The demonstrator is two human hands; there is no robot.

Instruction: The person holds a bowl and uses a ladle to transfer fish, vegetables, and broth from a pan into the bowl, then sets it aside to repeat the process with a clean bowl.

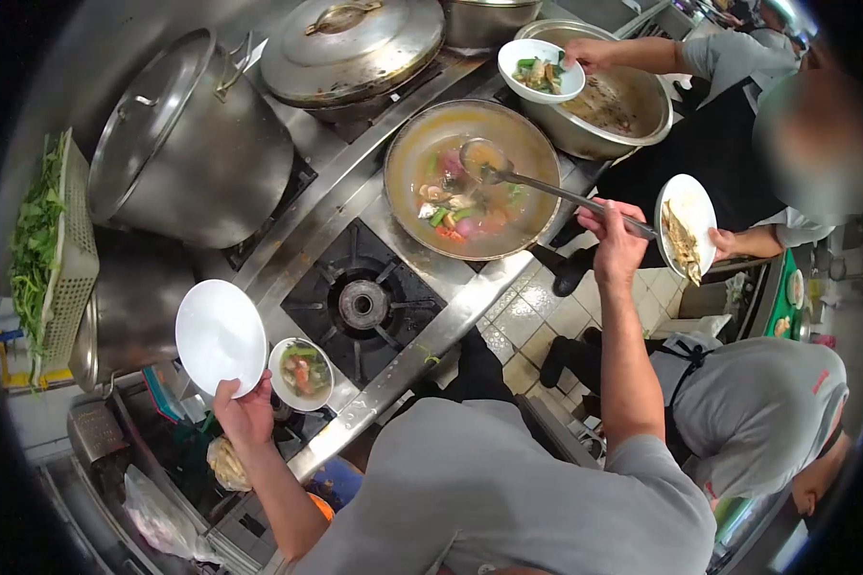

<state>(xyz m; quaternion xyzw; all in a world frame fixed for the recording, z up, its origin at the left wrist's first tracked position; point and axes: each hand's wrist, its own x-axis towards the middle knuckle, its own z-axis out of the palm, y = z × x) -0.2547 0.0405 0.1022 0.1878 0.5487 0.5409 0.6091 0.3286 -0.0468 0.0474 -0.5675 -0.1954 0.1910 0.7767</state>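
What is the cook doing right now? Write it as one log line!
left hand: holds round white plate | right hand: grips long metal ladle | ladle's scoop: dipped in round steel wok of vegetable soup

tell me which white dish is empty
The flat plate in the left hand; the bowl by the burner, co-worker's bowl and co-worker's plate hold food.

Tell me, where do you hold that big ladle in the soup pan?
Grip the ladle by the far end of its long handle, coming from outside the rim of the wok, as the right hand does. The scoop sits in the broth, while the handle slants out past the rim.
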